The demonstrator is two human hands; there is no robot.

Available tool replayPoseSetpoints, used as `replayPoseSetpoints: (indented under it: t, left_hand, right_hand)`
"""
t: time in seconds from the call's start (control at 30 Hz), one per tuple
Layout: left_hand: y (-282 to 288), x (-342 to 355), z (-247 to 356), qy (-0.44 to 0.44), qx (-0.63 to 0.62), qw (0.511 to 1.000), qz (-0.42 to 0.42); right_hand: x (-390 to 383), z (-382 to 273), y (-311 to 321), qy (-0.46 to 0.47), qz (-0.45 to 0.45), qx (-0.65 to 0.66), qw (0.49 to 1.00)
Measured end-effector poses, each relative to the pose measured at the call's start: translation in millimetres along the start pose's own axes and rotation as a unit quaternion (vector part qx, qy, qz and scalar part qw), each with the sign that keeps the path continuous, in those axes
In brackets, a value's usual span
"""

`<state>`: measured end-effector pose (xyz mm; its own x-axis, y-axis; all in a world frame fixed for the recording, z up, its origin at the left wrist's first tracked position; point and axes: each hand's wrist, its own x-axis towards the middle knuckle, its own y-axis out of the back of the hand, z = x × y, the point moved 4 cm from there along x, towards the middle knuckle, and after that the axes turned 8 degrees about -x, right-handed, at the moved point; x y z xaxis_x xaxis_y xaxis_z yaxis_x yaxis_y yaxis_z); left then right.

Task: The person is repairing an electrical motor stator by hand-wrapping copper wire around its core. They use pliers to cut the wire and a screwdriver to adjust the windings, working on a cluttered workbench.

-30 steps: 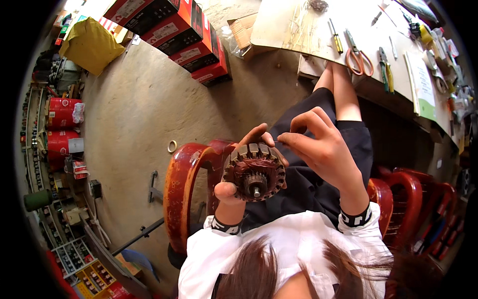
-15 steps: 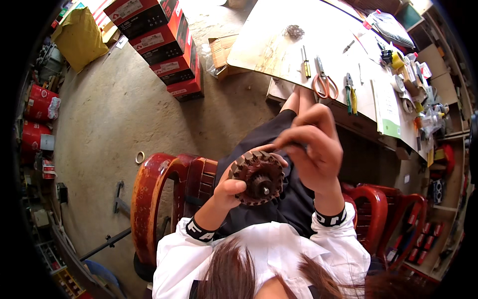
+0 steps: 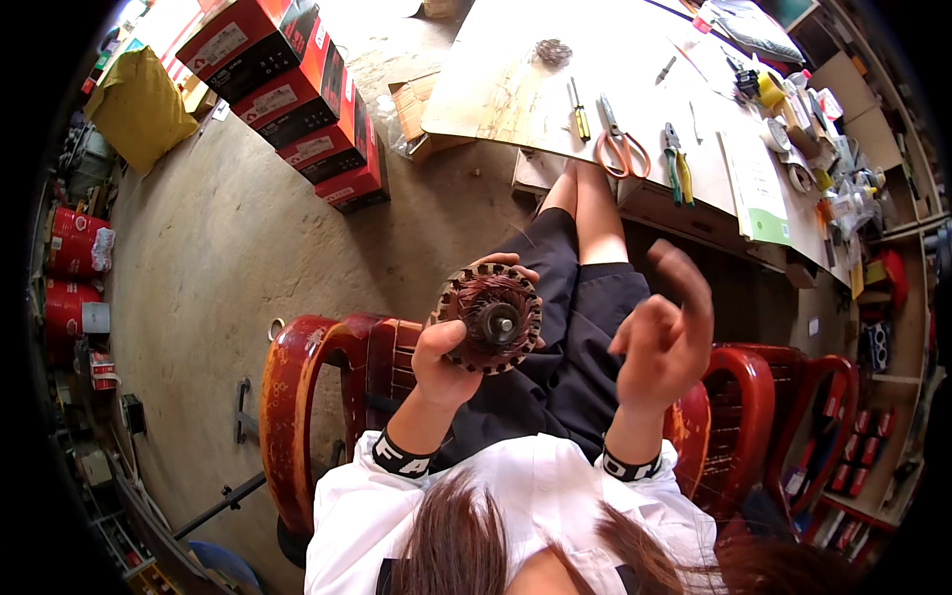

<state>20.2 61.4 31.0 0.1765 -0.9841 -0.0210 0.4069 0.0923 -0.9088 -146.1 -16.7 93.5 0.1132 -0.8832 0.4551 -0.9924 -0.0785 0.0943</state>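
A motor armature (image 3: 486,347) with dark red-brown windings, a ring of slots round its edge and a metal shaft end is held over my lap. My left hand (image 3: 443,365) is shut on it, thumb across the near left rim and fingers behind the far side. My right hand (image 3: 666,347) is raised to the right of the armature, apart from it. Its index finger points up, somewhat blurred, the other fingers are partly curled, and I see nothing held.
On the table (image 3: 476,104) ahead lie a wire bundle (image 3: 552,53), a screwdriver (image 3: 579,111), scissors (image 3: 621,149) and pliers (image 3: 678,164). Stacked boxes (image 3: 297,109) stand on the floor at left. Wooden chair arms (image 3: 297,397) flank me.
My right hand has moved away from the armature, to the right and nearer to me. The left hand has shifted the armature slightly left and turned its shaft end more upward.
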Motion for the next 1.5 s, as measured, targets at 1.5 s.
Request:
replayPoseSetpoints:
  t: [1.5]
  left_hand:
    - [18.7,-11.0,6.2,0.005,-0.205,0.971,-0.125]
  right_hand:
    - [48.3,63.2,9.9,0.059,0.001,-0.259,0.964]
